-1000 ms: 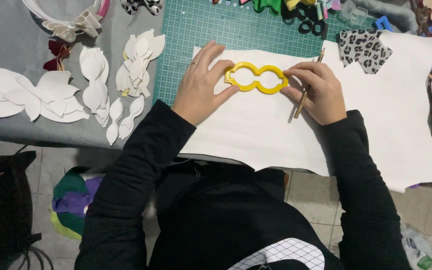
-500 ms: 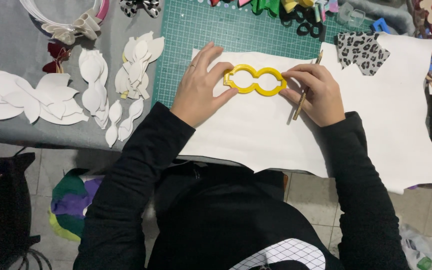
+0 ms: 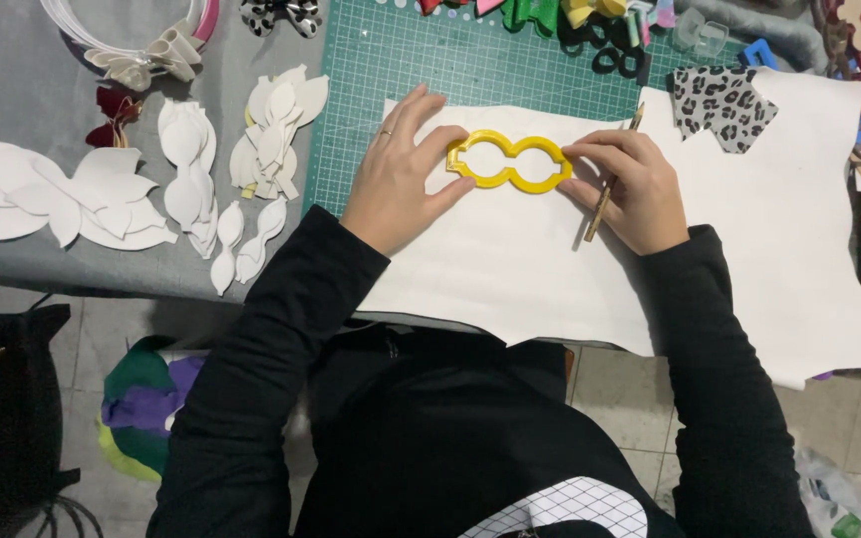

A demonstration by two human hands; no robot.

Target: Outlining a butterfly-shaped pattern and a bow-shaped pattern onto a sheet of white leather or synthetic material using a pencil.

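The left hand lay flat and spread on the white sheet, its thumb and forefinger pressed against the left end of the yellow template; it pinned the piece down rather than closing around it. The right hand was curled, gripping a thin pencil that slanted up and to the right, while its fingertips touched the right end of the template. The template, a double-lobed outline, lay flat on the upper part of the sheet, just below the sheet's top edge, where the green cutting mat showed.

The sheet's near edge hung over the table edge toward the person, cut in an uneven line. To the right the sheet stretched wide and bare, well past the right hand. A leopard-print scrap sat on its upper right part, near the pencil's tip. To the left, on the grey table, white cutouts lay in loose piles, apart from the left hand, with larger white leaf shapes farther left. Coloured scraps and scissors crowded the mat's far edge.
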